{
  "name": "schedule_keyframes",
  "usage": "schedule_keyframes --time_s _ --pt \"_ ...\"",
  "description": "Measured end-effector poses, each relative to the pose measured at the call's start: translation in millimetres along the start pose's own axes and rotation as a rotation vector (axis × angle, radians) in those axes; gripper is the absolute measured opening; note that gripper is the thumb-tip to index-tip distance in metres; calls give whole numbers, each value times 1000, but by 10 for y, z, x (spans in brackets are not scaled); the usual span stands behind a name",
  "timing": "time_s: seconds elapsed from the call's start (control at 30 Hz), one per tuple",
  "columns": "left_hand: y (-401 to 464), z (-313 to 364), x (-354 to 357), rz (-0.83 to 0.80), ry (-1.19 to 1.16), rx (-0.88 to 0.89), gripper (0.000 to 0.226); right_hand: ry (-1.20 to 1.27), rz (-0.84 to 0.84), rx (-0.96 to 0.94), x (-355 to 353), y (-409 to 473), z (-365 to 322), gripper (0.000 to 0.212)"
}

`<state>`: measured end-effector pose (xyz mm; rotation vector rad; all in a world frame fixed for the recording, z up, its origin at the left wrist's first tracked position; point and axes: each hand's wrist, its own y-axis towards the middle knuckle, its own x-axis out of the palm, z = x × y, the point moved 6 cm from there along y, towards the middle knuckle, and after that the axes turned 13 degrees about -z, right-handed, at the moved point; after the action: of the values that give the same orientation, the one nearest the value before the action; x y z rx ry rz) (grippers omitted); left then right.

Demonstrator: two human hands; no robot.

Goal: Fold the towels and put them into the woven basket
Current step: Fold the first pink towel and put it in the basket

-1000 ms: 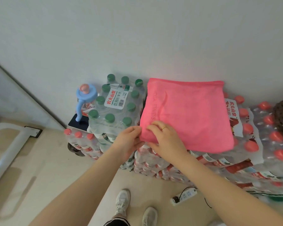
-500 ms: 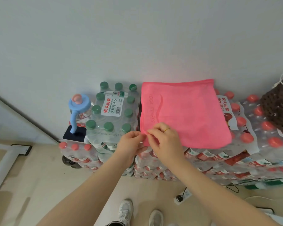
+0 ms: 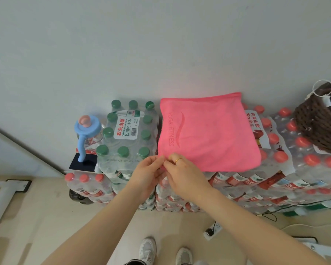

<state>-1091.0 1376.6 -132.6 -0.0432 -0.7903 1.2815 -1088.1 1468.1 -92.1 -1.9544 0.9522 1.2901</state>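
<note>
A pink towel [image 3: 208,134], folded to a rough square with "YOGA FITNESS" stamped near its left edge, lies flat on stacked packs of bottled water [image 3: 275,155] against the wall. My left hand [image 3: 149,173] and my right hand [image 3: 183,175] meet at the towel's near left corner, and both pinch its edge with fingertips. A ring shows on my right hand. The dark brown woven basket [image 3: 319,129] stands on the packs at the far right, partly cut off by the frame, with a white tag on its rim.
A pack of green-capped bottles [image 3: 128,138] sits left of the towel. Beside it is a blue handled jug lid [image 3: 87,129] above a dark phone-like slab [image 3: 82,164]. On the floor lie a power strip [image 3: 212,231], cables and my shoes [image 3: 147,249].
The view has shifted, bringing more of the basket into sight on the right. Both hands stay at the towel's near left corner, fingers drawn closer together on its edge.
</note>
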Motion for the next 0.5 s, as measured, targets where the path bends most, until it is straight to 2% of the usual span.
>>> schedule_keyframes --time_s 0.1,0.27,0.33,0.4,0.5 --pt "14 36 33 1 -42 0 14 195 -1 51 -110 -110 186 47" --pt "38 4 127 7 -168 -97 15 -205 -74 206 -177 -261 674 69" --pt "35 40 128 9 -182 -67 13 -212 30 261 -279 -348 780 60" --pt "27 109 125 26 -195 -26 12 -114 147 282 -408 -408 870 45" --pt "14 195 132 65 -221 -14 11 -82 276 320 -569 -546 1027 41"
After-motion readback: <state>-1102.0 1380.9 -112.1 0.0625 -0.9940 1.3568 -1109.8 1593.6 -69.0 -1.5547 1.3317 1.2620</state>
